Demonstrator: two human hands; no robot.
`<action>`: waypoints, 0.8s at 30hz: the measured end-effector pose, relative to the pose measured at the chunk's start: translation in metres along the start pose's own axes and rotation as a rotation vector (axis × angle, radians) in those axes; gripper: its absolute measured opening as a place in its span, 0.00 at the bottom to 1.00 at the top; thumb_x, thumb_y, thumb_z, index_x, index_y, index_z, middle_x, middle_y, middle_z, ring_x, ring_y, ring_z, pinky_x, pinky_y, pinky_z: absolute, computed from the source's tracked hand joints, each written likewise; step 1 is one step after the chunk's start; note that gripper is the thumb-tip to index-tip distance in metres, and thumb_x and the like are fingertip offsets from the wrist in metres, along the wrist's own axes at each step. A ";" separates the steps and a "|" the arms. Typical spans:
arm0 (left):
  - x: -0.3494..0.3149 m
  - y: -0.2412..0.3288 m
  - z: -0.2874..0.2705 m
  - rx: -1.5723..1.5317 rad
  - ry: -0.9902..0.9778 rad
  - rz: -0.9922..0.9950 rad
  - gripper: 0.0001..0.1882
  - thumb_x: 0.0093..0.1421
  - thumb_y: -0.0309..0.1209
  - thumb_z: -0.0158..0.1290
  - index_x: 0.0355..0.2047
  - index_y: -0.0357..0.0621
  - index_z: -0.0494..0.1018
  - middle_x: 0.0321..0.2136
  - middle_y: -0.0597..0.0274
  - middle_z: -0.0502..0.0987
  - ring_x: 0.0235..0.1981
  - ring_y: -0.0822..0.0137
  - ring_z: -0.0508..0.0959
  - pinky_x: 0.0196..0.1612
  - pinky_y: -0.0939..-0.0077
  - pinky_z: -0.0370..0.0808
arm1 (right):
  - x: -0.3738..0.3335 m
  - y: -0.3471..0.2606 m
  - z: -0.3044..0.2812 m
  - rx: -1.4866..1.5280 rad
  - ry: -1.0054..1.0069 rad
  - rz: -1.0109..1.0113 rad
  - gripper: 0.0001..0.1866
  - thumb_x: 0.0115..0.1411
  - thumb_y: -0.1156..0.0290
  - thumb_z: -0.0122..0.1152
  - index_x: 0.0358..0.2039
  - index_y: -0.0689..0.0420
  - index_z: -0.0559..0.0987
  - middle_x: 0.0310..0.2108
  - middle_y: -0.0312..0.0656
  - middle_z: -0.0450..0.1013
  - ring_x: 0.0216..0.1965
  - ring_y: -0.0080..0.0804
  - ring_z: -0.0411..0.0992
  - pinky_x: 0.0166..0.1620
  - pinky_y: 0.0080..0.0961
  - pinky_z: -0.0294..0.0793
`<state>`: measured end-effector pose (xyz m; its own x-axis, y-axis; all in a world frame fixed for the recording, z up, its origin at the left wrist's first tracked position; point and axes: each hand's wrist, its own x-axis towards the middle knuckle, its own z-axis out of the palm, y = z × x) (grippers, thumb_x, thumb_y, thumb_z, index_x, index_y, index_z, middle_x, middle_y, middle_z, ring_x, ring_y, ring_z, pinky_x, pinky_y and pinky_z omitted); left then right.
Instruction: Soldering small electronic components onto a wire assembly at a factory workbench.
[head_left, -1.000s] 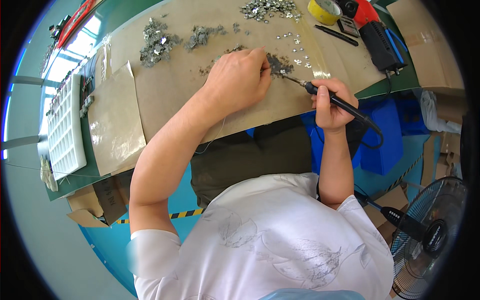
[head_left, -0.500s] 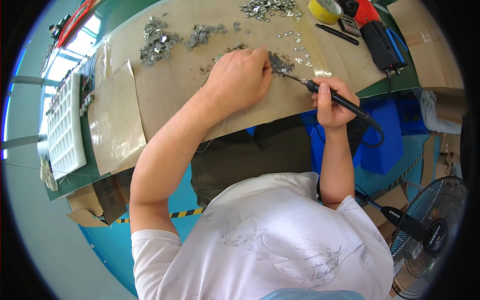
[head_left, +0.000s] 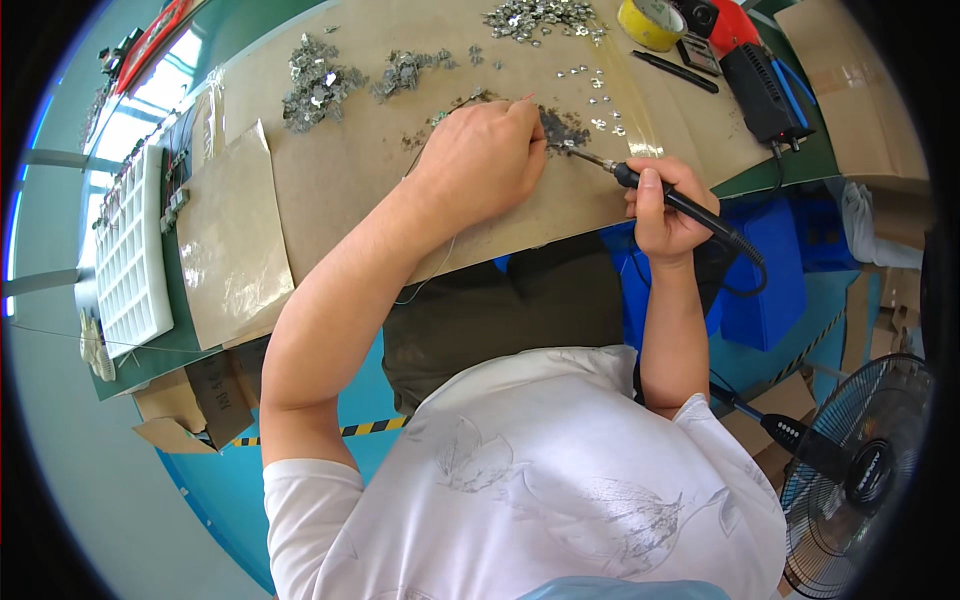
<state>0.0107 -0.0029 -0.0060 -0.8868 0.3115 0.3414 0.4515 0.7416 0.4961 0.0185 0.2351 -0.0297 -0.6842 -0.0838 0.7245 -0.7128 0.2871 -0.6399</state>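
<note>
My right hand (head_left: 667,205) grips the black handle of a soldering iron (head_left: 690,207) like a pen. The iron's metal tip points left at a dark, scorched patch (head_left: 562,128) on the brown work sheet. Close beside the tip, my left hand (head_left: 485,160) is closed in a pinch, knuckles up. A thin grey wire (head_left: 450,248) trails from beneath this hand toward my lap. The left fingertips and whatever is at them are mostly hidden by the hand. A small dark coil of wire with a green bit (head_left: 440,117) lies just beyond the left knuckles.
Heaps of small metal pieces (head_left: 318,85) lie across the sheet's far side, with a few loose ones (head_left: 600,124) near the iron. Farther right are yellow tape (head_left: 650,22), a black pen (head_left: 675,70) and a black box (head_left: 765,90). A white compartment tray (head_left: 135,255) stands left; a fan (head_left: 865,475) lower right.
</note>
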 end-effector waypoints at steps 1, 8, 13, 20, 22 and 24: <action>0.000 0.001 -0.001 0.000 -0.002 -0.001 0.07 0.60 0.29 0.57 0.32 0.37 0.77 0.27 0.51 0.81 0.31 0.49 0.82 0.36 0.56 0.78 | 0.000 -0.001 0.000 0.001 0.000 0.002 0.04 0.59 0.80 0.62 0.32 0.65 0.83 0.19 0.39 0.74 0.18 0.22 0.69 0.23 0.18 0.66; 0.001 0.001 -0.001 0.016 -0.014 -0.012 0.07 0.60 0.30 0.58 0.32 0.37 0.78 0.28 0.51 0.81 0.31 0.49 0.82 0.37 0.57 0.78 | 0.002 0.001 -0.001 -0.002 -0.009 -0.015 0.04 0.59 0.80 0.62 0.32 0.65 0.83 0.20 0.39 0.74 0.19 0.22 0.70 0.23 0.18 0.67; 0.001 0.003 -0.002 0.013 -0.005 -0.008 0.07 0.60 0.30 0.58 0.33 0.38 0.78 0.27 0.51 0.81 0.32 0.49 0.82 0.37 0.56 0.78 | 0.001 -0.001 0.001 0.028 0.002 -0.026 0.04 0.59 0.80 0.62 0.32 0.65 0.83 0.19 0.40 0.74 0.18 0.23 0.69 0.22 0.18 0.65; 0.001 0.001 0.000 0.019 -0.011 0.009 0.07 0.60 0.30 0.58 0.33 0.39 0.78 0.27 0.52 0.81 0.32 0.49 0.82 0.38 0.56 0.78 | 0.001 -0.001 0.002 -0.003 0.007 -0.031 0.04 0.59 0.80 0.62 0.32 0.65 0.83 0.19 0.39 0.74 0.17 0.23 0.69 0.22 0.18 0.65; 0.001 0.001 0.000 0.025 -0.007 0.014 0.07 0.61 0.30 0.58 0.33 0.39 0.78 0.27 0.52 0.81 0.32 0.49 0.82 0.38 0.56 0.78 | 0.001 -0.001 0.002 0.023 0.021 -0.021 0.03 0.59 0.80 0.62 0.32 0.65 0.83 0.19 0.39 0.73 0.17 0.23 0.69 0.22 0.18 0.65; 0.000 0.000 0.002 0.030 -0.009 0.012 0.07 0.61 0.30 0.58 0.33 0.39 0.78 0.28 0.52 0.81 0.33 0.49 0.82 0.38 0.55 0.78 | -0.001 0.001 0.001 -0.024 0.003 -0.020 0.03 0.59 0.80 0.62 0.32 0.65 0.83 0.19 0.39 0.73 0.17 0.23 0.69 0.22 0.18 0.65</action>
<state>0.0109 -0.0017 -0.0078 -0.8821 0.3262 0.3398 0.4594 0.7551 0.4677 0.0184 0.2349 -0.0313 -0.6691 -0.0872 0.7381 -0.7227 0.3082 -0.6187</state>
